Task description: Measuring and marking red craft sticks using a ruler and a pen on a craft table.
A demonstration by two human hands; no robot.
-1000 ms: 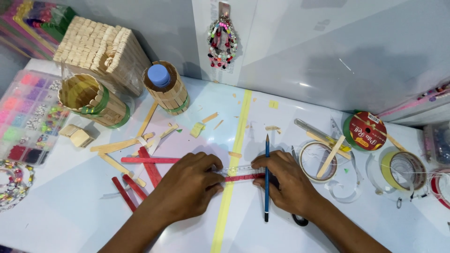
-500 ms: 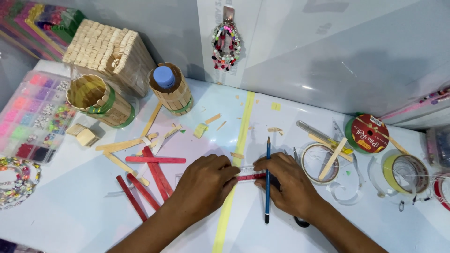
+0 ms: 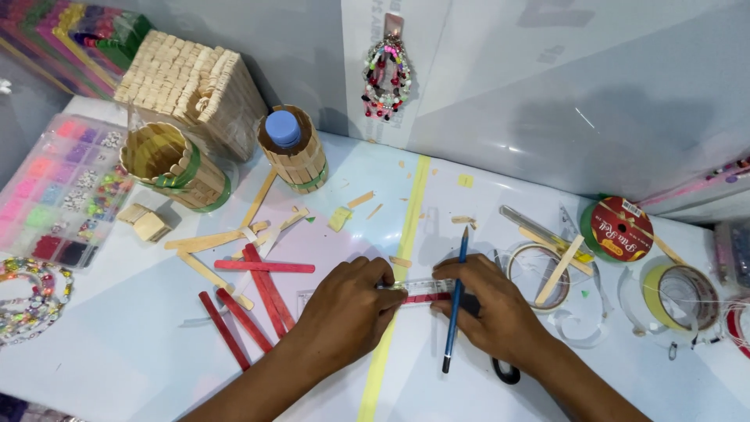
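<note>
My left hand [image 3: 348,309] and right hand [image 3: 492,309] rest on the ruler [image 3: 414,289]; loose sticks [image 3: 250,289] lie left, tape rolls [image 3: 617,258] right, stick cups [image 3: 234,160] behind.

A glossy white table [image 3: 141,367] meets grey wall panels [image 3: 586,94], light glinting off both

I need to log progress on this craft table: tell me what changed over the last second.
Hardly anything. The left hand presses the clear plastic ruler over the red wooden craft stick as before, and the right hand keeps the blue pencil beside it. The loose red sticks lie unmoved; only the camera shifted slightly.
</note>
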